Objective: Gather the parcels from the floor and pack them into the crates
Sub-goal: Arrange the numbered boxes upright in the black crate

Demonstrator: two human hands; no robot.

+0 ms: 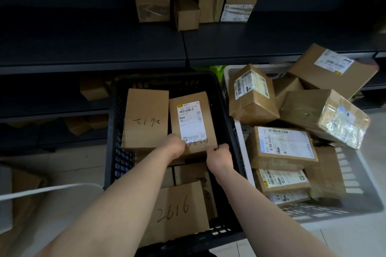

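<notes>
Fingers of the left hand [176, 145] and right hand [219, 157] are being curled round the near edge of the labelled parcel [193, 119], which is being held inside the black crate [111, 131] upon other parcels [146, 119]. The white crate [240, 142] alongside is being seen heaped; packing is being judged nearly done.

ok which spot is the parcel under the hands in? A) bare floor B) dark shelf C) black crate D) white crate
C: the left hand and right hand grip the near edge of the labelled parcel, which lies inside the walls of the black crate.
</notes>
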